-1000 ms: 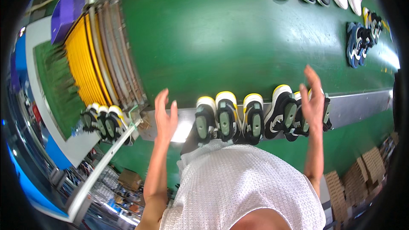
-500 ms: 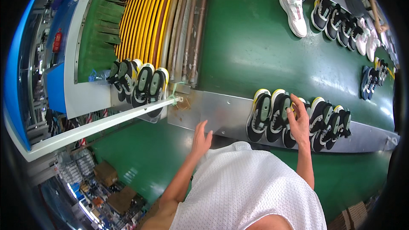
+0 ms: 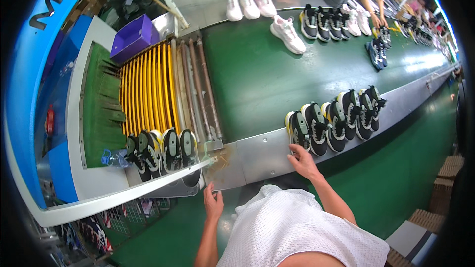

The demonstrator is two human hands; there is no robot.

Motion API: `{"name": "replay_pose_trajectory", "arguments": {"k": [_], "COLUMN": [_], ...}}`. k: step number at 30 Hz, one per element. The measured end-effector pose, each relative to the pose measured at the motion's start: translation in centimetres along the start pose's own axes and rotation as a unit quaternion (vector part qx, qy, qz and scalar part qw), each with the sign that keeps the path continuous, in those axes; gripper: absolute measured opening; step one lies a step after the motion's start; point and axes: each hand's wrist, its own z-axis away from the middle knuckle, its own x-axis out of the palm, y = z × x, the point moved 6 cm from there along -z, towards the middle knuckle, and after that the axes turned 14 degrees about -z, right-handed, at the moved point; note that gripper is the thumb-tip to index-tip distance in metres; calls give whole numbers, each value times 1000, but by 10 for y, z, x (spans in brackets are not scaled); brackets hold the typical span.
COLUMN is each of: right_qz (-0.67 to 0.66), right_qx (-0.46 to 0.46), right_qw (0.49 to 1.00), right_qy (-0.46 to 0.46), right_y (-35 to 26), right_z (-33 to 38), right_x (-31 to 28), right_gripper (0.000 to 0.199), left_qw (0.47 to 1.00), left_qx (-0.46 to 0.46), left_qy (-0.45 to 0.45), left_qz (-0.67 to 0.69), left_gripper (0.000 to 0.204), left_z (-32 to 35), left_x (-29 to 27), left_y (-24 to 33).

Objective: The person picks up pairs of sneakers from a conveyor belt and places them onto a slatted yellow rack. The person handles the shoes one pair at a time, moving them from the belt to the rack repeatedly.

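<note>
Black-and-white shoes (image 3: 335,127), green belt (image 3: 252,89)

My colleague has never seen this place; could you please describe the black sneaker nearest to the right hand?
Find the green conveyor belt, then the row of black sneakers along its near ledge. Choose the row's leftmost sneaker, toward the yellow rollers: unlike its neighbours, it sits closest to the right hand.

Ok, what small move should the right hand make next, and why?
Probably close the right hand on the near end of the leftmost black shoe in the row beside it: its fingers are right by that shoe, though contact is unclear, and the hand looks empty. The left hand is farther off, near the metal ledge.
</note>
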Motion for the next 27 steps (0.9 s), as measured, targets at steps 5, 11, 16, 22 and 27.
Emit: {"name": "replay_pose_trajectory", "arguments": {"k": [5,11,16,22,27], "right_qz": [35,76,108,96,85], "right_qx": [-12,-16,-43,-44,-37], "right_qw": [997,980,967,974,983], "right_qy": [-66,-186,-225,-201,-159], "right_y": [-1,1,12,35,31], "right_z": [-11,-24,-32,-44,-58], "right_x": [25,59,57,32,9], "right_gripper": [49,52,54,56,52], "left_qw": [999,996,995,995,995], "left_qx": [-12,-59,-89,-86,-82], "left_qy": [37,63,49,53,48], "left_qz": [26,15,9,2,10], "left_gripper": [53,54,54,53,54], "left_z": [1,32,45,44,27], "left_x": [-3,17,35,57,60], "left_y": [-10,-25,-9,6,23]}}
